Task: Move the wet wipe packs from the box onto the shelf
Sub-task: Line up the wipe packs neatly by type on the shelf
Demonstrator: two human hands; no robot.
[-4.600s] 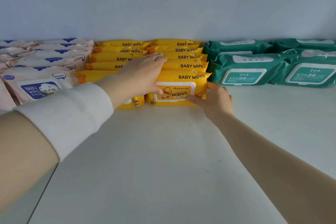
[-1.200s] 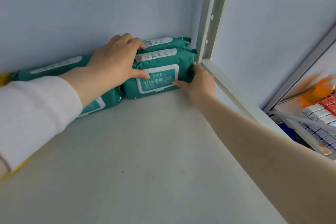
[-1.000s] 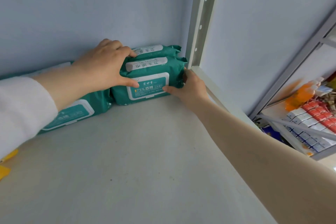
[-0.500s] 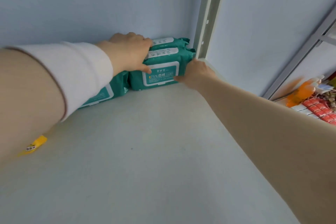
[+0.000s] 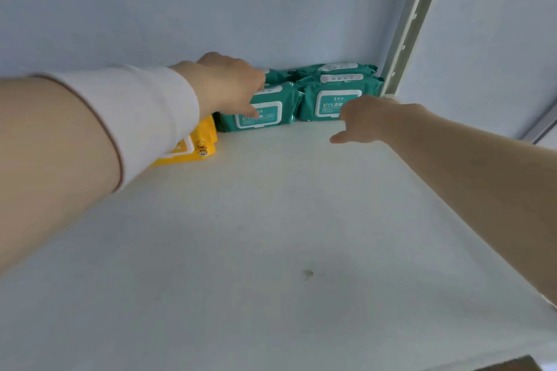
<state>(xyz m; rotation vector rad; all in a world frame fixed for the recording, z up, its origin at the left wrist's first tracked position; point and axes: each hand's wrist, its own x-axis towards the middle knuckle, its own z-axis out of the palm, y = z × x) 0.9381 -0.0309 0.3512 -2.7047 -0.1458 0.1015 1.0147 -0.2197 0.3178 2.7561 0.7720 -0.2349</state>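
One wide white shelf board (image 5: 271, 235) fills the lower view, with the pale blue back wall (image 5: 211, 3) rising behind it and one perforated metal upright (image 5: 407, 24) standing at the right rear corner. Two forearms reach in over the board. The left arm wears a white sleeve (image 5: 144, 111), and the right arm is bare.

Up at the back, green wet wipe packs (image 5: 331, 99) sit against the wall in two stacks side by side. I can count two in the right stack, one on top of the other, hard against the upright. The left stack shows one front pack (image 5: 265, 108) clearly, and the rest is hidden behind the hand. To the left of those, yellow wipe packs (image 5: 196, 144) peek out from under the sleeve, and their number cannot be told.

The left hand (image 5: 226, 84) lies over the left green stack, fingers spread loosely, thumb pointing down across the pack's white lid, gripping nothing. The right hand (image 5: 364, 120) hovers just in front of the right stack, fingers loosely curled, empty.
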